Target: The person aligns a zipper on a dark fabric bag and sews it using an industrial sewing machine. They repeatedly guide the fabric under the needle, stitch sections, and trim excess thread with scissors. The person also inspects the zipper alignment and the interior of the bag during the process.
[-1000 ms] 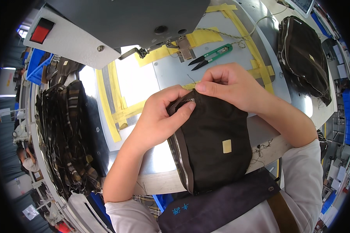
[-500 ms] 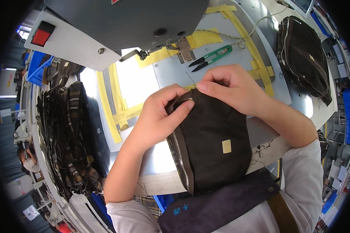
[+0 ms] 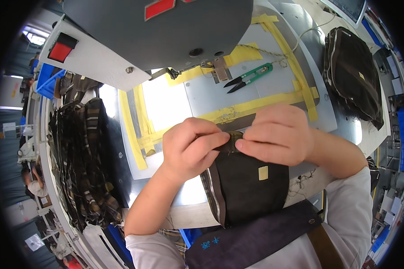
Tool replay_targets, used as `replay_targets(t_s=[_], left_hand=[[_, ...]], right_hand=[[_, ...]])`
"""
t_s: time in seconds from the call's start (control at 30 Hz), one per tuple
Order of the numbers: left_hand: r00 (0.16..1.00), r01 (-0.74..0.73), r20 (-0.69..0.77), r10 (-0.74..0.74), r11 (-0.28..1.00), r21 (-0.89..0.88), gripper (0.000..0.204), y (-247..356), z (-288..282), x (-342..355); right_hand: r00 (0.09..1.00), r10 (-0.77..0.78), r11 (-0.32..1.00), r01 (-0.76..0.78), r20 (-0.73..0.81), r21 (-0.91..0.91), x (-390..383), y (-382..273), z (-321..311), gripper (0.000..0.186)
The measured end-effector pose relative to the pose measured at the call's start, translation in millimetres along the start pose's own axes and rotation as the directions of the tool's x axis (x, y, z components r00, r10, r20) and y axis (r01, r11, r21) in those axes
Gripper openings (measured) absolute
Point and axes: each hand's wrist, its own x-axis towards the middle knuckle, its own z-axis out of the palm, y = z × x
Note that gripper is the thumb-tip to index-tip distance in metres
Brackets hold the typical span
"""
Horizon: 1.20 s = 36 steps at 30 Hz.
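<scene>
A dark brown fabric pouch [image 3: 251,193] with a metal zipper down its left side and a small cream label lies at the table's front edge. My left hand [image 3: 191,148] pinches the zipper end at its upper edge. Close beside it, my right hand [image 3: 278,136] grips the same upper edge, thumb against the cloth. Between the two sets of fingertips the edge is folded up, and a bit of lighter lining shows. Just beyond my hands lie green-handled thread snips [image 3: 251,77] with black blades, touched by neither hand.
A grey sewing machine head [image 3: 166,31] overhangs the taped metal work plate [image 3: 211,98]. At left hangs a heap of dark plaid fabric pieces [image 3: 83,166]. A similar zippered pouch [image 3: 354,74] lies at the far right. Loose threads [image 3: 303,181] lie near the front edge.
Both hands have drawn the pouch's upper edge toward me and folded it up. My right hand's fingers have closed tighter. The view has shifted slightly.
</scene>
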Motion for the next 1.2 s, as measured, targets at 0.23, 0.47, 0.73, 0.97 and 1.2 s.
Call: replay_targets(t_s=[0.23, 0.47, 0.73, 0.97, 1.2], left_hand=[[0.996, -0.067, -0.054, 0.066, 0.998, -0.017, 0.032, 0.0, -1.3, -5.4], [0.986, -0.160, -0.048, 0.161, 0.987, 0.022, 0.029, 1.0, -5.8, -4.0], [0.976, -0.206, -0.070, 0.209, 0.978, 0.037, 0.028, 0.4, -4.6, -4.0], [0.987, -0.140, -0.065, 0.146, 0.986, 0.087, 0.030, 4.2, -4.7, -2.2], [0.992, -0.123, 0.044, 0.119, 0.984, 0.128, 0.035, 4.5, -7.0, -1.6]], right_hand=[[0.988, -0.130, 0.989, 0.123, -0.083, -0.083, -1.0, -4.7, 5.0, 0.008], [0.983, -0.152, 0.983, 0.140, -0.101, -0.115, -1.9, -8.1, 5.8, 0.005], [0.979, -0.181, 0.979, 0.170, -0.094, -0.113, -2.5, -7.5, 4.7, 0.005], [0.971, -0.205, 0.974, 0.190, -0.124, -0.121, -2.6, -8.3, 7.2, 0.005], [0.972, -0.196, 0.976, 0.180, -0.128, -0.125, -4.6, -8.6, 10.1, 0.007]])
